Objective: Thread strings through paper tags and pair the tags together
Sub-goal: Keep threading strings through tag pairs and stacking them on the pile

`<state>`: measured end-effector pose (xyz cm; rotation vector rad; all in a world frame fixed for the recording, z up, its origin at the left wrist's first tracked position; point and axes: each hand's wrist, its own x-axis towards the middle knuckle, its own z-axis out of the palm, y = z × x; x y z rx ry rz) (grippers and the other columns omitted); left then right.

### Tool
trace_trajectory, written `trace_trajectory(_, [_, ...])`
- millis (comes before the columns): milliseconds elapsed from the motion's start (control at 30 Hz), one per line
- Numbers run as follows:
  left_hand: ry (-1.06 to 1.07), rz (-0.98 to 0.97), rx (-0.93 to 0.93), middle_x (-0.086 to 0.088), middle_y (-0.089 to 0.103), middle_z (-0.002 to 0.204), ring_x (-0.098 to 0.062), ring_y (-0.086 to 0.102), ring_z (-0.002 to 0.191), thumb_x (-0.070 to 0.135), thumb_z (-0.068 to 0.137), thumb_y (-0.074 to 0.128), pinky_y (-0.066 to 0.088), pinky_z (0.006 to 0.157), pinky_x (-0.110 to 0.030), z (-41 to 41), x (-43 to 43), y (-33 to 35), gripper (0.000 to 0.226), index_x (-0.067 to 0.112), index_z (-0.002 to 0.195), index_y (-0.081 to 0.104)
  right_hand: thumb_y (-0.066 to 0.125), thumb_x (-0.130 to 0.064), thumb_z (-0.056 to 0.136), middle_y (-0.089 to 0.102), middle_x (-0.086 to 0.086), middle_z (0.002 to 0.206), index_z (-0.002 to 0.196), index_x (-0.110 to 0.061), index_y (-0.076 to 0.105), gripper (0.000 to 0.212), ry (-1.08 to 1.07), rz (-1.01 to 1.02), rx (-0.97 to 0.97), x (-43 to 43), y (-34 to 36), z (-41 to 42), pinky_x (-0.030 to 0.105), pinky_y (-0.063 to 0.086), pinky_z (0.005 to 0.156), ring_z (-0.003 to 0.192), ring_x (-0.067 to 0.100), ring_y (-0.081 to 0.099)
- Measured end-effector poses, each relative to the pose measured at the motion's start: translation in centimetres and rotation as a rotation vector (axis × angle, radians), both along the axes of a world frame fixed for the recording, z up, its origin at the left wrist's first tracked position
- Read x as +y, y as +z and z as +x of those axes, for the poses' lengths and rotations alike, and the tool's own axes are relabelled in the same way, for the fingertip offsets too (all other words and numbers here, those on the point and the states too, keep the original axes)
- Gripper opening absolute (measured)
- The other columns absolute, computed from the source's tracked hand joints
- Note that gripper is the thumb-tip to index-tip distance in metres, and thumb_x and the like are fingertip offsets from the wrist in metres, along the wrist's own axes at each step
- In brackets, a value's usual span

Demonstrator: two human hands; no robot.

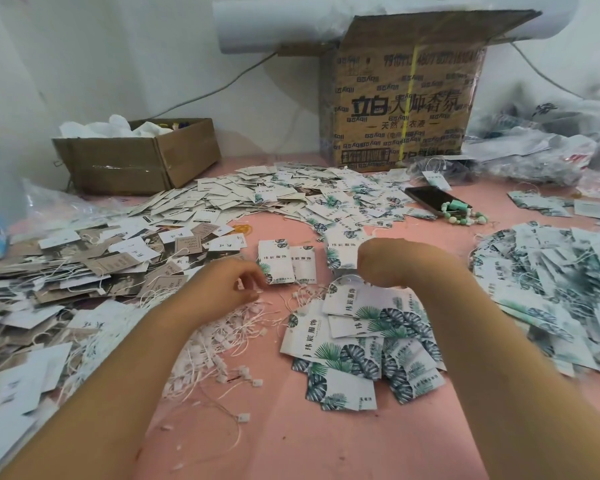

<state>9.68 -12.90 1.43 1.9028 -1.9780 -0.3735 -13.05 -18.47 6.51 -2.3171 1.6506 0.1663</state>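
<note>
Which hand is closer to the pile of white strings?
Left. The left hand is at the far edge of the white strings; the right hand is off to the side, over the leaf-print tags.

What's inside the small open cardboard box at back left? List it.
White crumpled wrapping and small yellow and blue items show above the rim; the box walls hide anything deeper.

The far cardboard box (pixel 402 98) is showing "立白 大师香氛" in bold black characters; the leaf-printed tags (pixel 278 263) near the middle are reading "纬宸服饰".
</note>
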Motion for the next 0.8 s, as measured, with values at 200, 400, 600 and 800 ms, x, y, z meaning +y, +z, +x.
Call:
trace_trajectory(200, [-0.007,0.055,-0.079,0.017,0.06,0.081,0.002,0.053,0.068,0.017,0.079,0.074,0.035,0.056,-0.015,0.3,0.1,-0.2,0.025,0.037,0.071,0.061,0.041,-0.01,0.088,0.059,0.012,0.108,0.106,-0.006,0.055,0.023,-0.016,-0.041,-0.126,-0.1,0.0,0.5,0.036,0.047,0.086,0.102,0.029,0.055])
trace_trajectory(400, [-0.079,0.041,-0.088,0.016,0.058,0.084,0.0,0.053,0.072,0.017,0.079,0.074,0.036,0.061,-0.018,0.4,0.2,0.0,0.025,0.035,0.071,0.058,0.042,-0.011,0.09,0.06,0.01,0.108,0.108,-0.006,0.057,0.024,0.03,-0.071,-0.159,0.1,-0.1,0.9,0.034,0.046,0.081,0.096,0.025,0.055])
trace_trajectory(600, [-0.089,0.099,-0.151,0.015,0.057,0.087,-0.002,0.051,0.072,0.021,0.08,0.072,0.039,0.062,-0.02,-0.1,0.3,0.2,0.017,0.032,0.075,0.061,0.04,-0.007,0.09,0.06,0.012,0.109,0.108,-0.005,0.057,0.025,0.073,-0.054,-0.177,0.4,-0.5,1.4,0.029,0.041,0.07,0.085,0.023,0.051])
trace_trajectory(800, [-0.076,0.108,-0.176,0.014,0.056,0.084,0.002,0.05,0.067,0.018,0.084,0.069,0.033,0.055,-0.013,-0.1,0.2,0.0,0.02,0.03,0.074,0.056,0.041,-0.007,0.09,0.06,0.014,0.11,0.107,-0.003,0.057,0.024,0.11,-0.028,-0.162,0.5,-0.7,2.0,0.026,0.037,0.067,0.08,0.022,0.046])
